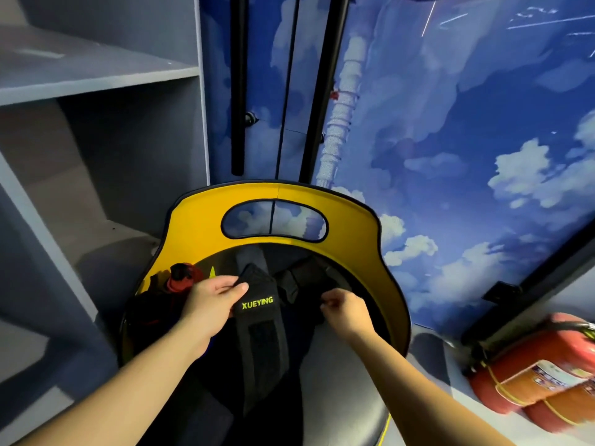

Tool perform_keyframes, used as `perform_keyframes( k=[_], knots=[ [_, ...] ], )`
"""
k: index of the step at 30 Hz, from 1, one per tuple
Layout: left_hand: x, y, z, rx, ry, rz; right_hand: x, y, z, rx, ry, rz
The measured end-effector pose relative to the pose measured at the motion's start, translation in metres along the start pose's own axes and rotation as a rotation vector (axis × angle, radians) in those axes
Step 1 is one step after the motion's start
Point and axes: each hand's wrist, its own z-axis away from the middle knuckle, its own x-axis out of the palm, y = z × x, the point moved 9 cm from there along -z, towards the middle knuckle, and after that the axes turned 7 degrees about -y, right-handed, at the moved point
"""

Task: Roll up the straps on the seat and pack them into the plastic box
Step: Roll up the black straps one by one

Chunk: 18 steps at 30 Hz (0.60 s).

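Observation:
A yellow and black seat point(370, 239) stands in front of me, its back curving round a dark inside. A wide black strap point(260, 329) with the yellow word XUEYING runs down the seat's middle. My left hand point(212, 300) pinches the strap's upper end between thumb and fingers. A second black strap point(299, 281) lies crumpled against the seat back on the right. My right hand point(344, 309) has its fingers curled at the lower edge of that strap; the dark fabric hides what they hold. No plastic box is in view.
Grey shelves point(96, 75) rise on the left. A blue sky-patterned wall point(467, 140) with black poles point(238, 91) stands behind the seat. Two red fire extinguishers point(534, 365) lie at the lower right. A red and black object point(182, 278) sits in the seat's left side.

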Motion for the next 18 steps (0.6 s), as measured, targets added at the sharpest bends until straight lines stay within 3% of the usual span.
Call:
perform_keyframes(
  k=[4, 8, 15, 18],
  knots=[
    [0.002, -0.008, -0.007, -0.018, 0.003, 0.039, 0.023, 0.003, -0.017, -0.028, -0.039, 0.256],
    [0.001, -0.012, -0.011, -0.021, 0.008, 0.055, 0.020, 0.009, -0.028, 0.027, 0.106, 0.218],
    [0.004, -0.006, -0.007, -0.025, -0.003, 0.071, 0.023, 0.031, -0.036, 0.177, -0.027, 0.340],
    [0.003, -0.005, -0.005, -0.026, -0.004, 0.061, 0.010, 0.038, -0.031, 0.211, 0.027, 0.210]
  ],
)
